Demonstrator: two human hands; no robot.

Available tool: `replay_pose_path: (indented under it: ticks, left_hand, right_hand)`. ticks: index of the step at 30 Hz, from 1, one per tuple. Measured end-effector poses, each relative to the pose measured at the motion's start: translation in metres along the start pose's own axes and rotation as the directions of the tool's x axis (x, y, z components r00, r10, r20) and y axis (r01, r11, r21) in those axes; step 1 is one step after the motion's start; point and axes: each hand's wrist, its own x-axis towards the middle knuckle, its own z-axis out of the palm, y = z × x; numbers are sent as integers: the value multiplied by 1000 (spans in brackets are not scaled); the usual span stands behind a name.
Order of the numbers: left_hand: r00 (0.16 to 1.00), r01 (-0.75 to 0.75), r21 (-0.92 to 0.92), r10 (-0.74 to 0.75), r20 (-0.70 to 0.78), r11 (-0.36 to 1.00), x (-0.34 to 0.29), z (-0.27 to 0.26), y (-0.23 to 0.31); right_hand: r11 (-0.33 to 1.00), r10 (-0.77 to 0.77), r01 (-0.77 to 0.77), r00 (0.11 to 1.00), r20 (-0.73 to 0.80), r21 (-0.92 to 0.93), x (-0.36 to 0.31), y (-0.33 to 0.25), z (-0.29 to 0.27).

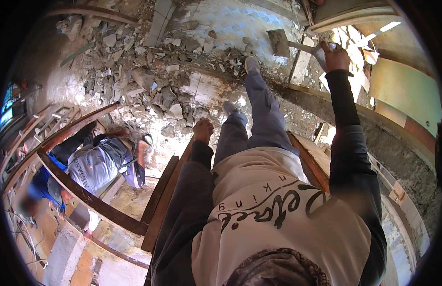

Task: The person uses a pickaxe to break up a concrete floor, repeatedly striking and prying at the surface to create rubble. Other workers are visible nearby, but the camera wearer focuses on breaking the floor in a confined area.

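My right hand (337, 58) is stretched out to the far right, closed around the handle end of a shovel (278, 43). The shovel's short shaft points left, and its flat, dusty metal blade is close to the broken floor, beyond my feet. My left hand (203, 130) hangs beside my left thigh in a loose fist, with nothing showing in it. A brown wooden frame post (168, 190) runs close to my left arm. Light chunks of rubble (175, 110) lie ahead of that hand.
Broken masonry (144, 78) spreads over the floor ahead and left, bordering blue patterned tiles (249, 24). At left, a person in a grey shirt (99, 164) bends near another in blue (42, 183), behind a curved-looking wooden frame (87, 195). A pale green board (404, 93) stands right.
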Motion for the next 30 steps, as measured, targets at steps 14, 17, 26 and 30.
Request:
replay_pose_path:
  ticks: [14, 17, 26, 30]
  left_hand:
    - [783, -590, 497, 601, 161, 636, 11, -21, -41]
    - [897, -424, 491, 429, 110, 761, 15, -30, -55]
    - [944, -314, 214, 329, -37, 925, -5, -46, -47]
    - [728, -632, 570, 655, 203, 526, 2, -41, -44]
  right_hand:
    - [935, 232, -214, 972, -33, 283, -8, -15, 7]
    - [986, 34, -20, 996, -86, 164, -1, -16, 5]
    - [894, 275, -282, 959, 71, 349, -2, -34, 2]
    - [920, 176, -144, 983, -57, 364, -14, -28, 10]
